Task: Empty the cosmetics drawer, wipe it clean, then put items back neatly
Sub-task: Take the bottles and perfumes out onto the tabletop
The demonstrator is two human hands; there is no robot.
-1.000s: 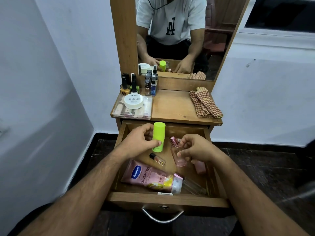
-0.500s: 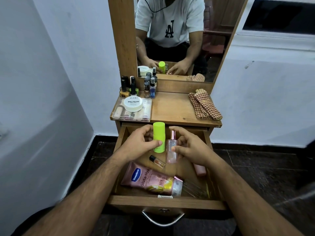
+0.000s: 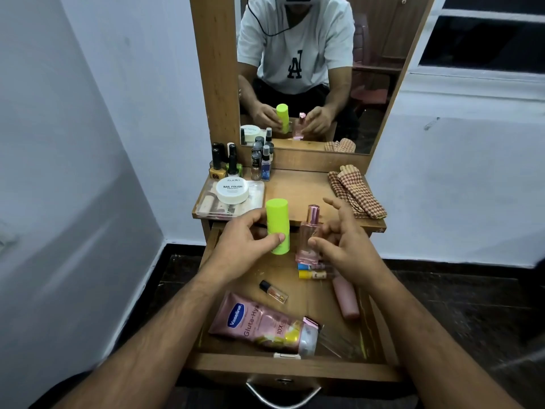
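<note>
Far left on the wooden counter (image 3: pixel 298 190): small glass nail polish bottles (image 3: pixel 225 165) with black caps, standing upright in a cluster. Just in front, a round white nail polish remover tub (image 3: pixel 232 190) sits on a flat clear plastic case (image 3: pixel 253 199). Beside the polishes, two slim spray bottles (image 3: pixel 261 165).

Below, the wooden drawer (image 3: pixel 295 369) is pulled out, metal loop handle (image 3: pixel 283 398) at front. Left hand (image 3: pixel 244 249) grips a smooth lime-green plastic cylinder (image 3: pixel 277 225), upright, raised above the drawer's back; fingers curled round it, thumb on the front.

In the drawer bottom: pink glossy Vaseline tube (image 3: pixel 259 321) lying flat, cap to the right; small rectangular glass vial (image 3: pixel 272 290) with black cap lying near it.

Right hand (image 3: pixel 345 246) pinches a clear pink glass perfume bottle (image 3: pixel 309 237) with metallic pink cap, upright just beside the green cylinder; thumb and lower fingers on it, upper fingers spread apart. Under it, two small tubes (image 3: pixel 314 270), blue-capped and yellow-capped, lie side by side. A matte pink rounded bottle (image 3: pixel 346 298) lies along the drawer's right side.

Far right on the counter: crumpled red-and-beige checked cloth (image 3: pixel 354 191).
</note>
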